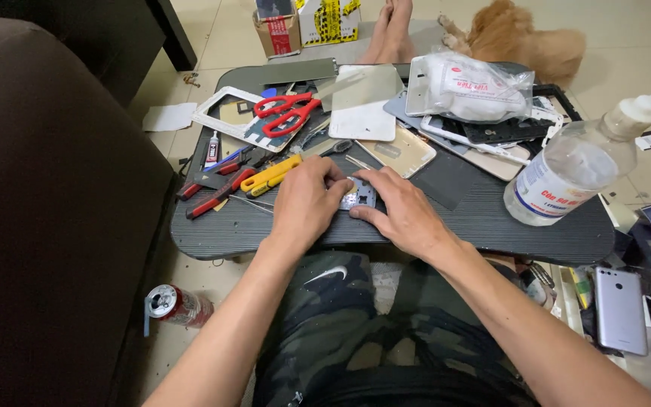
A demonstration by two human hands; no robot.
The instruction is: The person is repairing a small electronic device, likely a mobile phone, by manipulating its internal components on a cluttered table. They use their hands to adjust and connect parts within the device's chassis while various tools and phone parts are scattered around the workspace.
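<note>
Both my arms bare, no sleeves, no watch, no rings or gloves on left hand (307,202) or right hand (404,215). Nails short, plain. Wearing camo shorts (325,324), dark green w/ grey and black blotches, small white swoosh-type logo on left thigh. Fabric looks soft, a bit creased at the lap. Dark waistband edge at bottom of view. Nothing else of me visible.
</note>
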